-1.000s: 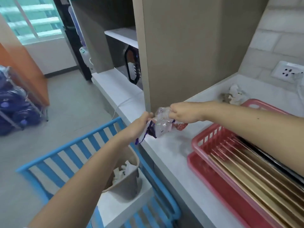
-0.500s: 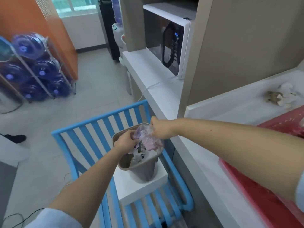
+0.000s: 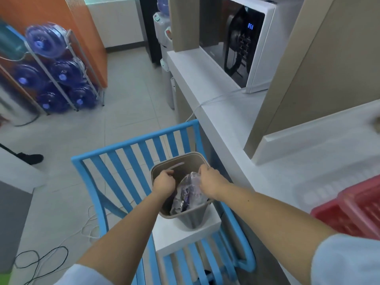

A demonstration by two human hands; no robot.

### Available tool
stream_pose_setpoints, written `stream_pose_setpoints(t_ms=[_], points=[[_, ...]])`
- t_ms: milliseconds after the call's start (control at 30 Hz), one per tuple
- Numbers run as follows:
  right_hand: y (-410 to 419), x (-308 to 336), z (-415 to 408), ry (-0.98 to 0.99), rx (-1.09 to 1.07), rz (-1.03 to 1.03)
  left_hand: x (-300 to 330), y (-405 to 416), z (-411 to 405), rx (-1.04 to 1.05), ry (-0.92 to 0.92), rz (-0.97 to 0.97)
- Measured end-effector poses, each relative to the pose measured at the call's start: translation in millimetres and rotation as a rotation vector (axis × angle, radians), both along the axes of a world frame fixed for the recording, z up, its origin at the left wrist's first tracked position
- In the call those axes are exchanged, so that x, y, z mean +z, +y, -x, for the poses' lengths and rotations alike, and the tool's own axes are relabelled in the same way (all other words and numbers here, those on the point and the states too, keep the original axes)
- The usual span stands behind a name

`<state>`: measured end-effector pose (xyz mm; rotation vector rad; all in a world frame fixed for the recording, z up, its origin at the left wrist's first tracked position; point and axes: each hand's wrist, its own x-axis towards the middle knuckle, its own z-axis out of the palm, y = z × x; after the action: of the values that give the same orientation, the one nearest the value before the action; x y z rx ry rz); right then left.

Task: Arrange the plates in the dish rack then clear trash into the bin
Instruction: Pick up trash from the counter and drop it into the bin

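Your left hand [image 3: 163, 184] has let go, fingers curled empty, while your right hand [image 3: 209, 178] still pinches the plastic wrappers [image 3: 190, 191] half-hidden in the bin [image 3: 185, 161].

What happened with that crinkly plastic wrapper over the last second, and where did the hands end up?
Both hands carried the plastic wrapper from above the counter edge down and to the left into the bin. The right hand still pinches its top; the left hand, curled inside the bin, may have let go, though that is hard to tell. The bin stayed on its white block on the blue chair.
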<state>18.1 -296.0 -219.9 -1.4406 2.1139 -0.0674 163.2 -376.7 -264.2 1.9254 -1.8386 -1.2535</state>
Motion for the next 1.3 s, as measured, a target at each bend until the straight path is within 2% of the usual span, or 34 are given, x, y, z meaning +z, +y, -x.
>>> stream_pose_setpoints(t_ms=[100, 233, 333, 533, 700, 867, 967, 1133, 1300], points=[[-3.3, -9.0, -5.3, 0.061, 0.1, -0.008, 3.2, -5.6, -2.1, 0.012, 0.014, 0.041], [-10.1, -10.5, -12.3, -0.051, 0.095, -0.143, 10.2, -6.1, -1.9, -0.004, 0.045, 0.057], [-14.4, 6.5, -4.4, -0.046, 0.177, -0.18, 20.0, -3.7, 1.8, -0.037, 0.019, 0.089], [-25.2, 80.8, 33.7, -0.053, 0.282, -0.34, 69.5, 0.8, 32.1, -0.293, -0.102, 0.179], [-7.7, 163.4, 59.2, -0.023, 0.38, -0.439, 118.2, 14.3, 67.7, -0.49, -0.018, 0.271], [40.0, 238.8, 96.9, -0.009, 0.339, -0.337, 153.9, 39.7, 87.9, -0.719, -0.039, 0.337], [75.5, 271.8, 123.3, 0.016, 0.271, -0.241, 172.0, 60.5, 102.1, -0.825, 0.019, 0.347], [128.0, 283.9, 180.5, 0.014, 0.073, -0.12, 205.9, 101.2, 153.1, -0.987, 0.096, 0.366], [168.1, 278.3, 246.2, 0.101, -0.115, -0.029, 224.8, 122.3, 221.3, -0.999, 0.229, 0.4]])
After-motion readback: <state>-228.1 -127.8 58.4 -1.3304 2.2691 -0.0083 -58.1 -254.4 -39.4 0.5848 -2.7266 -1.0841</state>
